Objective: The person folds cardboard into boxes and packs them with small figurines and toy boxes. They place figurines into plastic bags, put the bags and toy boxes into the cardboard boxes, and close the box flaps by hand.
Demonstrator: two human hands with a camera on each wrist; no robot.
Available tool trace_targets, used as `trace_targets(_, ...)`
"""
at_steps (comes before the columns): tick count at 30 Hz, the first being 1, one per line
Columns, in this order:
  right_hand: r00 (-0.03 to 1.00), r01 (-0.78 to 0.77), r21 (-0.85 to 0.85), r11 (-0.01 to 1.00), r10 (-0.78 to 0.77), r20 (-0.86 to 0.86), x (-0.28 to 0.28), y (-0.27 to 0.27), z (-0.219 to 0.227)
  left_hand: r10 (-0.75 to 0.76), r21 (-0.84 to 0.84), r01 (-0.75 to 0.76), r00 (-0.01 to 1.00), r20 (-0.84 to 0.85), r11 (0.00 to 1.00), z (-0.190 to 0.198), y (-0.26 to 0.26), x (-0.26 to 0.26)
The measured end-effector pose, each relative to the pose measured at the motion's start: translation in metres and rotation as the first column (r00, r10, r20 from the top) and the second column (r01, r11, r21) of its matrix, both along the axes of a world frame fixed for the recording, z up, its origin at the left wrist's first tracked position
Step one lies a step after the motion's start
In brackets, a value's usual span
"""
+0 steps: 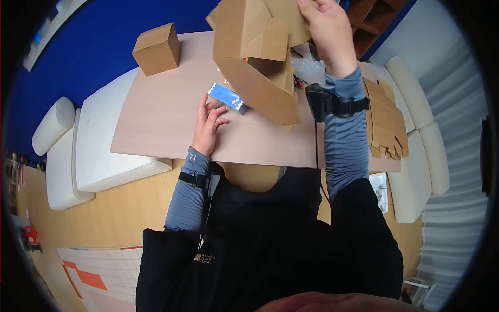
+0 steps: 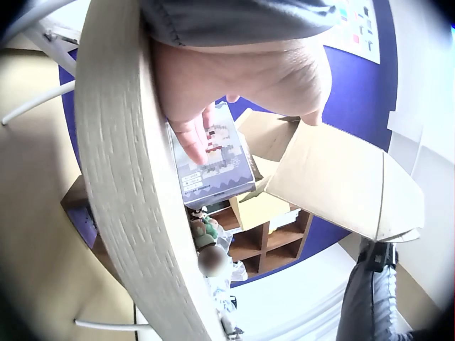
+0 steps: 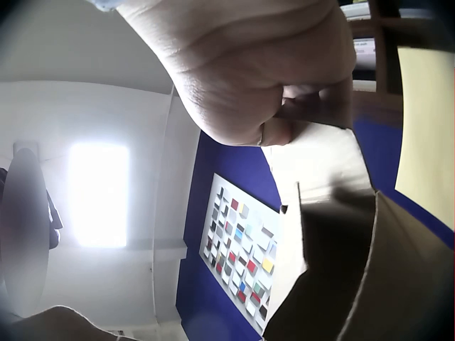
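My right hand (image 1: 332,39) pinches a flap of an open brown cardboard box (image 1: 241,31), which is tilted with its opening toward the table. Below the cardboard box, a small blue printed box (image 1: 226,96) stands at the tabletop (image 1: 166,112). My left hand (image 1: 206,129) is beside the blue box, palm turned up and fingers loosely bent. In the left wrist view the fingers (image 2: 190,138) overlap the front of the printed box (image 2: 213,174). The right wrist view shows the thumb and fingers gripping the cardboard edge (image 3: 320,153).
A closed cardboard box (image 1: 157,52) sits at the table's far left. Flattened cardboard (image 1: 385,119) lies at the right edge. Clear plastic wrap (image 1: 309,67) and small colourful items (image 1: 299,82) are behind the tilted box. White sofas (image 1: 117,130) flank the table.
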State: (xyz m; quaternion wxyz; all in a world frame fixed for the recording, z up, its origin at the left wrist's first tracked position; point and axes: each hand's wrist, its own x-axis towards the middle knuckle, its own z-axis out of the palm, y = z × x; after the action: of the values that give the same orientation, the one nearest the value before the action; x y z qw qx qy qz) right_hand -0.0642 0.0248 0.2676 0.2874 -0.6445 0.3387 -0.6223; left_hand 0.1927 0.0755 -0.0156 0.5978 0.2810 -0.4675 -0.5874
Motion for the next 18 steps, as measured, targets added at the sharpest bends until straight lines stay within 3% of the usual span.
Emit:
trace_targets(3, 0.993, 0.113, -0.090, 0.989, -0.108, 0.054, -0.021, 0.022, 0.005, 0.033, -0.004, -0.033, 0.997, 0.076, 0.999, -0.002, -0.001, -0.001)
trace_targets(5, 0.991, 0.064, -0.093, 0.994, -0.052, 0.120, -0.070, 0.026, -0.007, 0.040, -0.001, -0.040, 0.996, 0.083, 0.999, -0.004, -0.003, 0.001)
trace_targets(11, 0.900, 0.370, -0.032, 0.929, -0.349, 0.263, -0.214, 0.097, -0.013, 0.070, -0.002, -0.071, 0.987, 0.143, 0.997, -0.005, -0.004, -0.003)
trace_targets(13, 0.798, 0.553, 0.016, 0.833, -0.535, 0.277, -0.273, 0.131, -0.012, 0.083, 0.002, -0.084, 0.980, 0.179, 0.996, -0.003, -0.003, -0.004)
trace_targets(14, 0.786, 0.574, 0.013, 0.819, -0.555, 0.271, -0.290, 0.149, -0.008, 0.095, 0.010, -0.098, 0.980, 0.174, 0.995, 0.001, -0.001, -0.006)
trace_targets(16, 0.597, 0.799, -0.176, 0.575, -0.727, 0.340, -0.315, 0.186, -0.002, 0.104, 0.020, -0.109, 0.980, 0.168, 0.994, 0.007, 0.003, -0.008)
trace_targets(17, 0.575, 0.816, -0.180, 0.549, -0.745, 0.338, -0.320, 0.197, 0.000, 0.098, 0.019, -0.102, 0.981, 0.166, 0.995, 0.008, 0.004, -0.008)
trace_targets(18, 0.472, 0.873, -0.305, 0.380, -0.816, 0.333, -0.323, 0.204, -0.001, 0.099, 0.022, -0.104, 0.981, 0.169, 0.994, 0.006, 0.003, -0.008)
